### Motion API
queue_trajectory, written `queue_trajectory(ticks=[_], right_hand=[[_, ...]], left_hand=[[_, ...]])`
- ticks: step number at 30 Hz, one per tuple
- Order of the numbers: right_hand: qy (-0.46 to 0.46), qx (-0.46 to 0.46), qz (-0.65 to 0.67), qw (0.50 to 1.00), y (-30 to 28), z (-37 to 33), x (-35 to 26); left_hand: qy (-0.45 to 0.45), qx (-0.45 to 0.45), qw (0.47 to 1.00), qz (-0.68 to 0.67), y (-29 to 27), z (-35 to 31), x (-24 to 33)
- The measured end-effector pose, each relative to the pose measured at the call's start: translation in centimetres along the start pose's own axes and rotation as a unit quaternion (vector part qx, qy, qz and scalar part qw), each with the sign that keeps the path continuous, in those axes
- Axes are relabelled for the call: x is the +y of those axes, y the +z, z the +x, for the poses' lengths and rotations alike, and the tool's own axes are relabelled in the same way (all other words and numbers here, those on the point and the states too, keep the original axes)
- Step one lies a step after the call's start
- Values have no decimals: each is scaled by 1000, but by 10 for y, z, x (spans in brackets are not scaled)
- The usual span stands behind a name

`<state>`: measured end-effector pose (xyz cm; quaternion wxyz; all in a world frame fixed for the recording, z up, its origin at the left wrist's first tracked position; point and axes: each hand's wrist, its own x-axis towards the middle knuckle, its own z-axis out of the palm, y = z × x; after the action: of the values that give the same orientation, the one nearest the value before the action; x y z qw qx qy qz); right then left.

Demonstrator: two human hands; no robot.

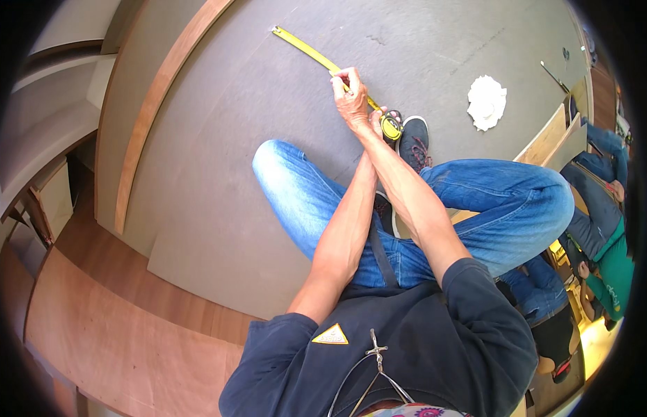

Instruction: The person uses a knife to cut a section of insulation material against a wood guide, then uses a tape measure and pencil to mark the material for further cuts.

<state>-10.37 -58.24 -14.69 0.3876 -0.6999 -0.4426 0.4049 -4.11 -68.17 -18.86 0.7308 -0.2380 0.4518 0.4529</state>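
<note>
My forearms cross at the wrists, the right one lying over the left. My left hand, partly hidden under the right wrist, is closed on the yellow and black case of a tape measure. Out of it runs the yellow blade, stretched toward the upper left over the grey panel. With fingers closed in a pinch, my right hand holds the blade partway along. The blade's end lies at the far left on the panel.
A crumpled white cloth or paper lies right of my shoes. Farther right is a thin dark tool. A curved wooden strip edges the panel's left side. Wooden boards and other people are at the right.
</note>
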Motion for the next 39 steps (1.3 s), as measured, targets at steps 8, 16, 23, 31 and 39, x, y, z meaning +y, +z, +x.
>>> queue_trajectory(ticks=[8,16,23,31,39], right_hand=[[-16,11,-29,999,3,0,2],[-13,7,-40,999,2,3,0],[-3,-18,-34,999,-2,5,-1],[-8,-19,-45,999,-2,5,-3],[-14,-3,-58,998,-1,4,-3]], left_hand=[[-9,-8,1000,2,6,-9,6],[-18,-8,1000,-4,2,1,2],[-7,-31,999,-35,-1,6,-3],[-11,-20,999,-38,3,2,-1],[10,-23,999,-20,6,-3,0]])
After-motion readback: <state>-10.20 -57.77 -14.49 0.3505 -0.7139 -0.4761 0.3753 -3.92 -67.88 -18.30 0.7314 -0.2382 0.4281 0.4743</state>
